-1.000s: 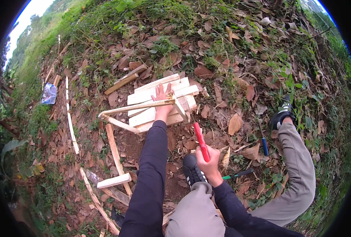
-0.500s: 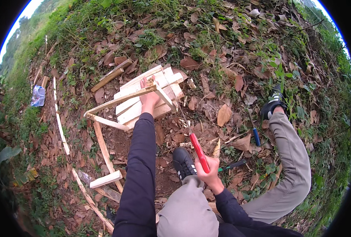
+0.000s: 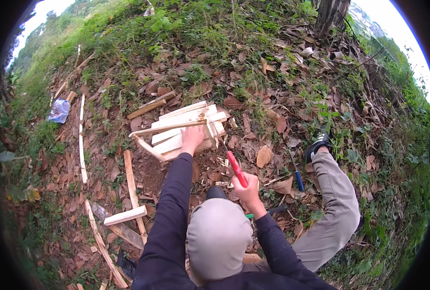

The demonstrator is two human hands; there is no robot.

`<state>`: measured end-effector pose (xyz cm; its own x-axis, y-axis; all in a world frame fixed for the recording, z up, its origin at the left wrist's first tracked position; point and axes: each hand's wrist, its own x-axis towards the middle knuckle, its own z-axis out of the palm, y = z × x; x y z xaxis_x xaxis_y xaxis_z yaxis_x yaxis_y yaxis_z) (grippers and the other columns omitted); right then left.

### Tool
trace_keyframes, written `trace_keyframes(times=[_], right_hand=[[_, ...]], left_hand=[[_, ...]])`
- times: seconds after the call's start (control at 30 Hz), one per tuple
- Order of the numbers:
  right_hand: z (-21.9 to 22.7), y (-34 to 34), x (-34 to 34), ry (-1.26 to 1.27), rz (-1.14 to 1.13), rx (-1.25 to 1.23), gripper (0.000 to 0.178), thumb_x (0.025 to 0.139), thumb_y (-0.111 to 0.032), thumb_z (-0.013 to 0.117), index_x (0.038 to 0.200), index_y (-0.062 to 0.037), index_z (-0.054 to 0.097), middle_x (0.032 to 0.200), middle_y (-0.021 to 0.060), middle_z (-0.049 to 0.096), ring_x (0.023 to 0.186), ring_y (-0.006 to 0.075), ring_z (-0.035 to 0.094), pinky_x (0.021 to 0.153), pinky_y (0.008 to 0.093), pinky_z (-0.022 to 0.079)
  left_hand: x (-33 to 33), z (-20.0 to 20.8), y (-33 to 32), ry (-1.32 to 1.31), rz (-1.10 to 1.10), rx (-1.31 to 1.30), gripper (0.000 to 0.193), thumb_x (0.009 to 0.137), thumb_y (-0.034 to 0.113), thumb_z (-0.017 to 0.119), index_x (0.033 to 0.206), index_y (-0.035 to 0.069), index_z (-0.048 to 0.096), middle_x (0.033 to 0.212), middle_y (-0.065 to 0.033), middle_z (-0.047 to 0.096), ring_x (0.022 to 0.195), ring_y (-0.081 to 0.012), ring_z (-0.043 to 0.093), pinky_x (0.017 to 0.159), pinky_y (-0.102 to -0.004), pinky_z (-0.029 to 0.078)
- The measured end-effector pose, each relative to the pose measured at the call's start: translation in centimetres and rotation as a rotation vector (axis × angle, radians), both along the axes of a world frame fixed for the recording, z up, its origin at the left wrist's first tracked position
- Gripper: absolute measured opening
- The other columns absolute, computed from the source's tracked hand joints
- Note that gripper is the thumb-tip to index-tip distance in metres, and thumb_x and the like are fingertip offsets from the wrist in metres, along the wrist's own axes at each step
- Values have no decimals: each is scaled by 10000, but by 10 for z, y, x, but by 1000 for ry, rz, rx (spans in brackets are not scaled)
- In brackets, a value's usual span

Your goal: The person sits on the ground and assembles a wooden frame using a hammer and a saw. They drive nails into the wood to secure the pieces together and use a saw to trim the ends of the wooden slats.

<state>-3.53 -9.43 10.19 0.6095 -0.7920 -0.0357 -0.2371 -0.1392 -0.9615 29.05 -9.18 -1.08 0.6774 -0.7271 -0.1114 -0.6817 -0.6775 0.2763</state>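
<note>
A light wooden frame of thin strips [image 3: 169, 128] stands tilted over a row of pale wooden slats [image 3: 183, 116] on the ground. My left hand [image 3: 192, 139] closes around the frame's upper strip near its right corner; the fingertips are partly hidden. My right hand [image 3: 247, 189] is wrapped around the red handle of a saw [image 3: 236, 168]. The saw's narrow dark blade points away from me, up to the frame's right end. Whether its teeth touch the wood cannot be made out.
A blue-handled tool [image 3: 299, 181] lies right of my hand, near my right shoe [image 3: 319, 143]. A green and black tool [image 3: 273, 211] is partly behind my wrist. Loose wooden strips [image 3: 131, 181], a short block [image 3: 125, 215] and a plastic bag [image 3: 59, 111] lie left among dry leaves.
My left hand has drawn back toward me along the frame, its fingers now lower at the strip. The saw stays in my right hand, a little farther left. The view has tilted up.
</note>
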Motion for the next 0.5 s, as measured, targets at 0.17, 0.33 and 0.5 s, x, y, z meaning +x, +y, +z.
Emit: trace_keyframes(times=[0.17, 0.33, 0.5], right_hand=[[7, -9, 3, -37, 57, 50, 258, 850, -142, 667, 644, -45, 546, 567, -56, 486, 530, 45, 416, 491, 284, 337], [-22, -25, -21, -148, 50, 148, 208, 857, -134, 680, 682, -69, 586, 599, -58, 528, 523, 39, 444, 480, 261, 348], [-37, -25, -6, -168, 26, 357, 164, 872, -125, 665, 730, -58, 617, 594, -23, 558, 473, 72, 485, 449, 260, 373]], left_hand=[[-111, 32, 75, -44, -27, -435, 501, 1035, 381, 458, 1416, 60, 512, 1492, -224, 469, 1398, -406, 422, 1167, -463, 349], [-227, 124, 208, 291, 21, -810, 468, 998, 484, 520, 1059, 51, 687, 910, -185, 715, 892, -383, 698, 763, -471, 533], [-207, 51, 326, 399, 361, -486, 530, 1008, 546, 472, 1011, 70, 705, 805, -168, 709, 805, -355, 700, 689, -435, 514]])
